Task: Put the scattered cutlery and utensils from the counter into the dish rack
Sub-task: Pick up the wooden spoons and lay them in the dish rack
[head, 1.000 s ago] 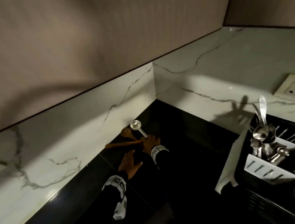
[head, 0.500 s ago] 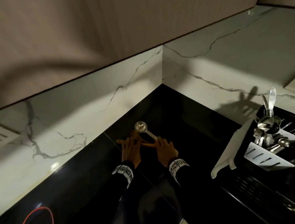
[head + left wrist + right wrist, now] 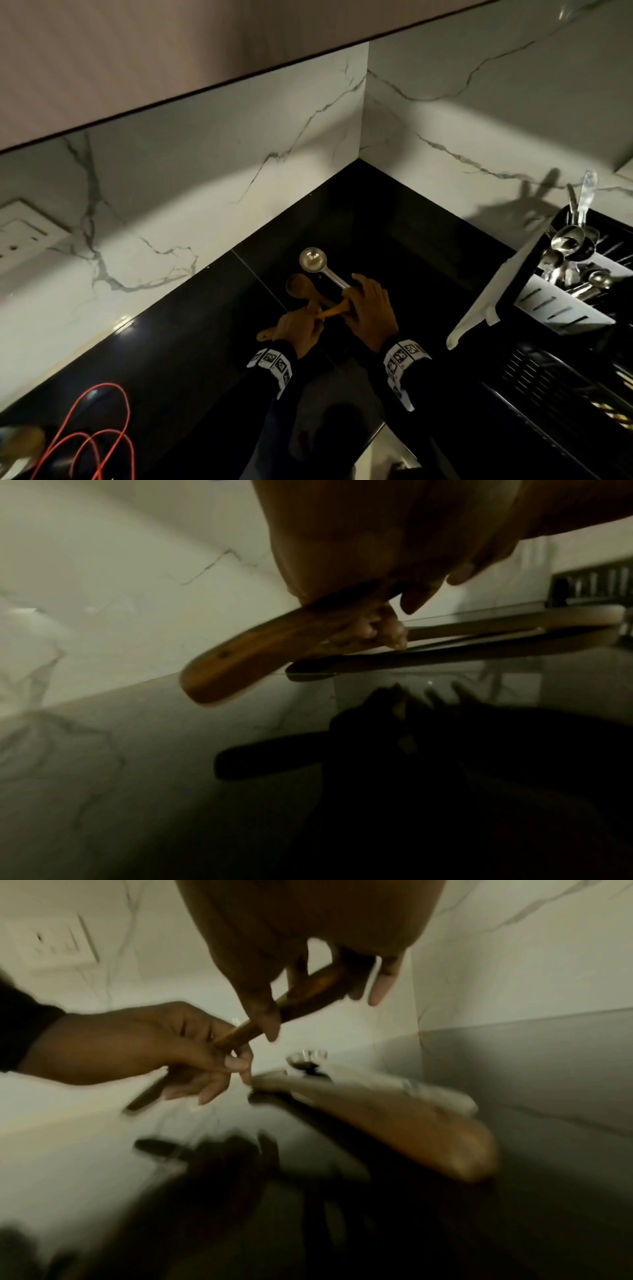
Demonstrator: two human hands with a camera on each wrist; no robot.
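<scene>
Both hands are down over the black counter (image 3: 191, 329), near its corner. The left hand (image 3: 296, 330) has its fingers curled round a wooden spatula (image 3: 330, 311), thumb and forefinger pinching the handle while the other fingers hang loosely below. The right hand (image 3: 371, 310) grips the same spatula at its other end, fingers wrapped over it, fingertips (image 3: 378, 995) pointing down. At ten o'clock of the right hand lies a wooden spoon (image 3: 301, 286) on the counter, with a steel ladle (image 3: 313, 260) just beyond it, bowl at eleven o'clock. Over at three o'clock stands the dish rack (image 3: 548, 394), its cutlery holder (image 3: 561, 308) packed with steel spoons. A red cable (image 3: 99, 435) loops at seven o'clock.
</scene>
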